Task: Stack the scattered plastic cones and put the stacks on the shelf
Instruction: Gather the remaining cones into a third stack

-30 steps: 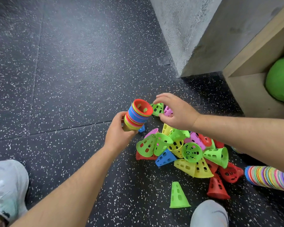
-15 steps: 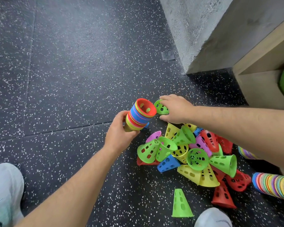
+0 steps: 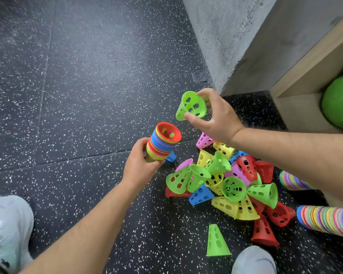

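Left hand point(image 3: 140, 167) grips the nested cone stack point(image 3: 162, 142), right hand point(image 3: 216, 117) pinches a green cone point(image 3: 192, 105) just above it, loose pile point(image 3: 226, 182) on the floor point(image 3: 87, 76).

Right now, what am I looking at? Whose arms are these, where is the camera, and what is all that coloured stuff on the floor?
No machine here: these are a person's two bare arms, filmed by one camera worn on the head, looking down. The left hand holds a stack of nested coloured cones, a red one at its open end. The right hand pinches a single green cone, not touching that stack. On the speckled dark floor lies a jumble of loose cones; another green cone stands upright alone. A finished stack lies at the right.
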`<action>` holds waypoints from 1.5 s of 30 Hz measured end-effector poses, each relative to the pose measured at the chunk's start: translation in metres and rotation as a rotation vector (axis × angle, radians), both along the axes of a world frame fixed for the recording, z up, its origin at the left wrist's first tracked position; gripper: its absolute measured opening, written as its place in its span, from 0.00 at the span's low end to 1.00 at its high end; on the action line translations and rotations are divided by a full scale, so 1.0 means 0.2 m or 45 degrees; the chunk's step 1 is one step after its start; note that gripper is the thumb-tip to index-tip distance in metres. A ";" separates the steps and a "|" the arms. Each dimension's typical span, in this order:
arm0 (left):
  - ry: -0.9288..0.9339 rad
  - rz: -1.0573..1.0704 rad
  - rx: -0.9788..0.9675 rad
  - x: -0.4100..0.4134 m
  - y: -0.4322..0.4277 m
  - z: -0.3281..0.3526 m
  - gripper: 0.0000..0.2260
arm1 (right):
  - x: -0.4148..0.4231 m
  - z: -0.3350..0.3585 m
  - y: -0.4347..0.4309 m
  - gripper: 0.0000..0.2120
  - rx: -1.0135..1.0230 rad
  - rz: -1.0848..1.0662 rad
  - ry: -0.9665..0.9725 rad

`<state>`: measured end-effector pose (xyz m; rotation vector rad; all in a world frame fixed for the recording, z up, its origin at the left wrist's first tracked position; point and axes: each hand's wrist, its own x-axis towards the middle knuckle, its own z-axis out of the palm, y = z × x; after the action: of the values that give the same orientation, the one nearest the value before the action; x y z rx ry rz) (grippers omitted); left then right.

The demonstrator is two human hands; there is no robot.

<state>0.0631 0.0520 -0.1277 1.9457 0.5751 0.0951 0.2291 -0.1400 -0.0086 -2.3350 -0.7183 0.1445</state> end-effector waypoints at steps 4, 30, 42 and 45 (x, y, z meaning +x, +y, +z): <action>-0.016 0.017 0.000 -0.07 0.02 0.01 0.28 | -0.16 0.03 0.06 0.34 -0.036 0.176 -0.003; 0.206 0.130 0.002 -0.20 0.21 -0.08 0.27 | -0.01 -0.48 0.42 0.13 -1.051 0.566 0.155; 0.111 -0.014 0.074 -0.12 0.11 0.00 0.26 | -0.11 0.05 0.18 0.06 -0.245 0.415 0.037; 0.050 -0.043 0.084 -0.10 0.05 0.03 0.28 | -0.20 0.07 0.09 0.07 -0.339 0.462 0.096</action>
<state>0.0428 0.0611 -0.1209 2.0243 0.5707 0.0555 0.1897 -0.1228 0.0050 -2.4067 -1.1381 0.5143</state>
